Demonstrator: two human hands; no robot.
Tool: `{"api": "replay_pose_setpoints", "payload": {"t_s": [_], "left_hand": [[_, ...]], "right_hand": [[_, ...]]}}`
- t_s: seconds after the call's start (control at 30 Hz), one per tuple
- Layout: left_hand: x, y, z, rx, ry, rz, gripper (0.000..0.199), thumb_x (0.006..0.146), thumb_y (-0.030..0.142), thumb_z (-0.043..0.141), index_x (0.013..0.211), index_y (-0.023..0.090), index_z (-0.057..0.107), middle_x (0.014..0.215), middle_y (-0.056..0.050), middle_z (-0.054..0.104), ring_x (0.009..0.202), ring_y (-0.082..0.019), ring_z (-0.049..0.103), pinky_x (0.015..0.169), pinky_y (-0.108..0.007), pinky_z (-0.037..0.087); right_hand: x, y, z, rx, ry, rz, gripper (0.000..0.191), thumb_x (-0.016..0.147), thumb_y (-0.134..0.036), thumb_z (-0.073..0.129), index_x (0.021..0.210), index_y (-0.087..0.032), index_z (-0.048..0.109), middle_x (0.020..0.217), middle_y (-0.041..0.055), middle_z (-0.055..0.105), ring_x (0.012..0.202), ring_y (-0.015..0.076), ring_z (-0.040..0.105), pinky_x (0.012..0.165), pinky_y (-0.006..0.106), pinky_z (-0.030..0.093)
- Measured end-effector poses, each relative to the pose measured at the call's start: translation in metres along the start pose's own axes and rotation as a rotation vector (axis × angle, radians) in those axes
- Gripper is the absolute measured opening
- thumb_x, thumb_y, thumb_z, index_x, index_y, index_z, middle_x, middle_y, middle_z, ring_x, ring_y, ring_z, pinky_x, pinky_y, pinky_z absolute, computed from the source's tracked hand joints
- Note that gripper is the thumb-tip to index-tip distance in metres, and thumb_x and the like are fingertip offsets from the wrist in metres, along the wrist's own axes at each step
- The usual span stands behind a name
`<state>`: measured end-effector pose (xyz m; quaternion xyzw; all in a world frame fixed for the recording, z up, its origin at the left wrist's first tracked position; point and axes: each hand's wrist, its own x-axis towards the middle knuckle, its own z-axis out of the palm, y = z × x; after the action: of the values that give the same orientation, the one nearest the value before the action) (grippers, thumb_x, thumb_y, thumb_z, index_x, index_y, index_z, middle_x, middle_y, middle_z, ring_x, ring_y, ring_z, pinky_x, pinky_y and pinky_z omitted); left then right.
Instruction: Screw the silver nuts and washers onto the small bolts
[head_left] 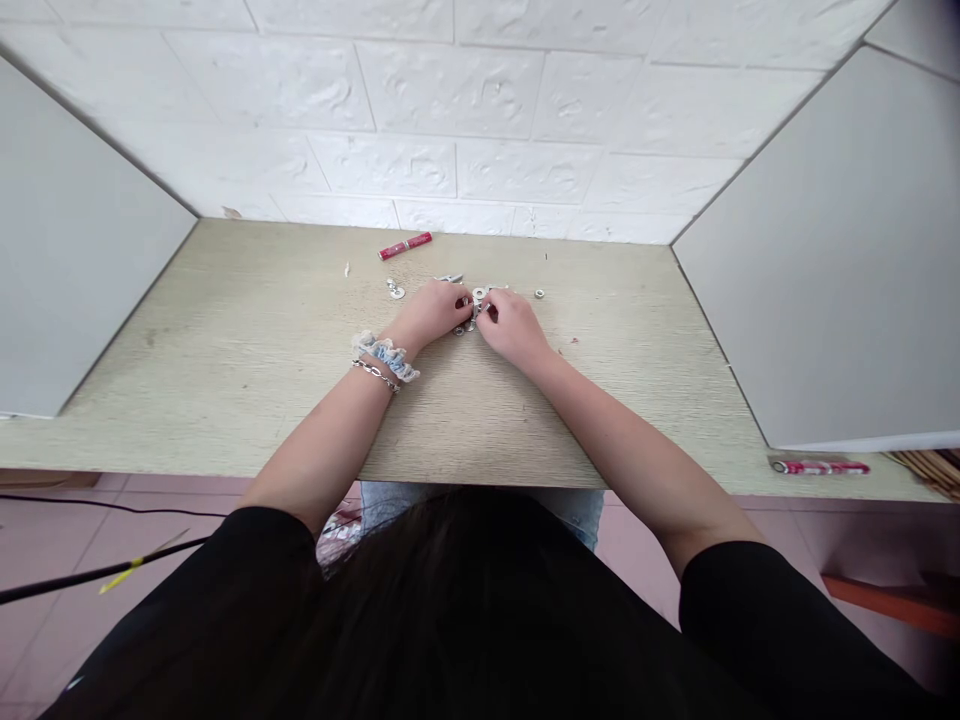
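Observation:
Both of my hands meet over a small pile of metal hardware in the middle of the table. My left hand (pixel 436 312) is closed, thumb and fingers bent together at the pile's left side; what they pinch is too small to make out. Opposite it, my right hand (pixel 513 322) is closed too, with a small shiny metal piece (pixel 487 308) at its fingertips whose kind I cannot tell. A flat washer (pixel 479 293) lies just beyond the fingertips. Several more metal pieces are partly hidden under the hands.
A red tube-shaped item (pixel 405 246) lies near the wall. Washers (pixel 397 293) sit left of my hands, a nut (pixel 539 294) to the right. Another red tube (pixel 821 467) rests at the table's front right edge. Grey panels (pixel 840 250) flank the wooden table (pixel 480 430).

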<state>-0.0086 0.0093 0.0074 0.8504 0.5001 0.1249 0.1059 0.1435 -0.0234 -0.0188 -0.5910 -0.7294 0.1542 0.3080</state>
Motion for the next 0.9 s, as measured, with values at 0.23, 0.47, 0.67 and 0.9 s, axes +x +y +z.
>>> {"api": "replay_pose_setpoints", "payload": {"t_s": [0.23,0.47,0.67,0.9], "left_hand": [[-0.0017,0.0015,-0.0016,-0.056,-0.015,0.029,0.027,0.084,0.025,0.05,0.087,0.018,0.075,0.082,-0.008,0.074,0.08,-0.023,0.065,0.077,-0.034,0.049],[-0.0033,0.0031,-0.0055,-0.085,-0.051,0.033,0.031,0.079,0.022,0.051,0.095,0.017,0.077,0.084,-0.007,0.075,0.08,-0.021,0.065,0.079,-0.033,0.05],[-0.0034,0.0012,-0.0089,-0.128,-0.096,0.027,0.03,0.075,0.023,0.054,0.095,0.018,0.076,0.082,-0.004,0.075,0.079,-0.021,0.067,0.074,-0.032,0.049],[-0.0043,0.0032,-0.0094,-0.135,-0.102,0.04,0.028,0.076,0.027,0.058,0.096,0.018,0.075,0.081,-0.004,0.075,0.078,-0.021,0.066,0.073,-0.031,0.048]], "right_hand": [[0.0001,0.0006,-0.0009,-0.048,-0.051,-0.012,0.016,0.085,-0.014,0.045,0.081,-0.02,0.059,0.092,0.0104,0.067,0.092,0.026,0.057,0.086,0.037,0.044],[0.0006,0.0027,0.0,-0.061,-0.059,-0.032,0.018,0.086,-0.015,0.045,0.086,-0.019,0.062,0.095,0.0103,0.069,0.092,0.0254,0.057,0.085,0.036,0.043],[-0.0007,-0.0024,-0.006,-0.07,-0.121,0.014,0.021,0.09,-0.016,0.043,0.092,-0.019,0.064,0.099,0.0106,0.07,0.091,0.0257,0.059,0.078,0.035,0.041],[-0.0021,-0.002,-0.0065,-0.023,-0.121,0.042,0.023,0.087,-0.016,0.046,0.098,-0.02,0.065,0.099,0.0091,0.072,0.09,0.0259,0.062,0.078,0.035,0.042]]}}
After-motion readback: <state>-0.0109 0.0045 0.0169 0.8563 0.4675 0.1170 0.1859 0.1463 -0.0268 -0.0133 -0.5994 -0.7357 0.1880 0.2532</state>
